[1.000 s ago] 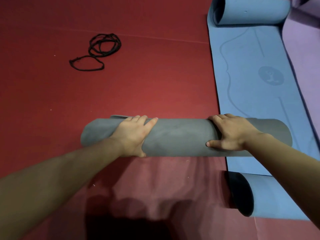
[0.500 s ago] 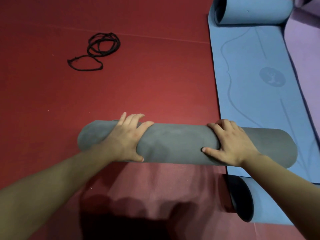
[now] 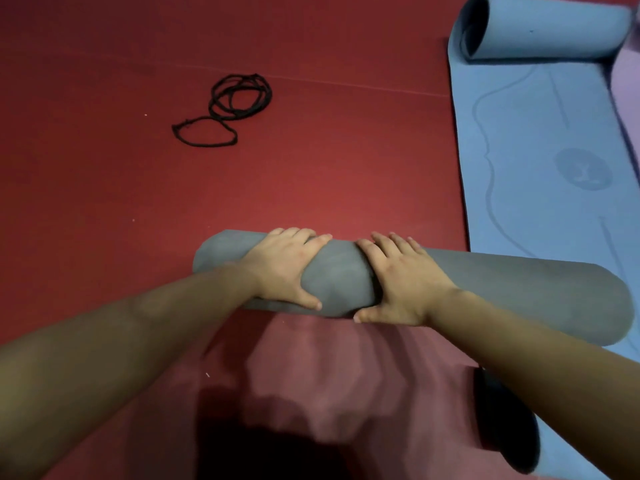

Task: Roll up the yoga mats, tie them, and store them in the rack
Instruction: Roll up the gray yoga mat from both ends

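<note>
Hands sit close together on the grey mat [image 3: 519,292], which is rolled into a thick tube lying crosswise near the middle of the view. The left hand [image 3: 287,268] wraps the roll near its nine o'clock end, fingers bent over the top and thumb hooked on the near side. The right hand [image 3: 405,282], just beside it, grips the same way, fingers spread a little and thumb pressed low against the roll. The foam dents slightly between the two grips. The roll is matte and smooth, and its three o'clock end overlaps the edge of the blue mat [image 3: 540,150].

The blue mat lies flat at two o'clock, with faint printed lines and a round emblem; its far end is curled into a loose roll at one o'clock. A dark rounded end at five o'clock may be its near curl, though the blur leaves that uncertain. A strip of purple mat [image 3: 627,81] shows at the three o'clock edge. Black cord [image 3: 225,109] lies in loose loops at eleven o'clock on the red floor mat [image 3: 311,168].
</note>
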Demonstrator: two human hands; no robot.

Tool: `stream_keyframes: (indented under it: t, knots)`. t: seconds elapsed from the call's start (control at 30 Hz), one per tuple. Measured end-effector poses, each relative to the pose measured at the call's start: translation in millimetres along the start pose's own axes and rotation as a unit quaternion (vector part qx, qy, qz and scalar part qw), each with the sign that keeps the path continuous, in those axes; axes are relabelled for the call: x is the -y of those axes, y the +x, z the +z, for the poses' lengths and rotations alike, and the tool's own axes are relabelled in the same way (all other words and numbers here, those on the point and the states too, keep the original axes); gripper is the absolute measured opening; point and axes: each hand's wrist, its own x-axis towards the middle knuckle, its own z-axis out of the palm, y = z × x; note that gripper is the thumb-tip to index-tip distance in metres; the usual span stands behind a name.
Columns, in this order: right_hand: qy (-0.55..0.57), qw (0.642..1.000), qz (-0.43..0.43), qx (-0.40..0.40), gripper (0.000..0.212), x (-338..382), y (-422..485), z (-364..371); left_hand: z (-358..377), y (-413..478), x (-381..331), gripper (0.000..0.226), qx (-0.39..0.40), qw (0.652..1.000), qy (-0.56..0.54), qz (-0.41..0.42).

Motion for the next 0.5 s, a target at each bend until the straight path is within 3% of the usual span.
stream_keyframes:
  t: [0.07, 0.13, 0.23, 0.33, 0.5]
  knots:
    - [0.008, 1.0, -0.013, 0.005, 0.131, 16.0, 18.2, -8.8, -6.6, 6.2, 15.1, 0.081, -0.055, 0.981, -0.185, -0.009]
    - [0.021, 0.999, -0.024, 0.009, 0.134, 32.5, 36.1, -13.8, -13.7, 17.3, 38.6, 0.05, -0.144, 0.948, -0.278, -0.057]
    - [0.034, 0.999, -0.026, 0.028, 0.137, 58.7, 63.7, -12.7, -27.2, 33.8, 80.0, 0.038, -0.138, 0.96, -0.2, -0.142]
    - [0.045, 0.999, -0.003, 0.018, 0.132, 66.7, 85.8, -9.5, -31.0, 49.1, 124.1, 0.043, -0.076, 0.968, -0.127, -0.205]
    - [0.068, 0.998, 0.003, 0.004, 0.123, 54.7, 101.6, -10.9, -23.2, 78.5, 200.9, 0.052, 0.029, 0.95, -0.067, -0.304]
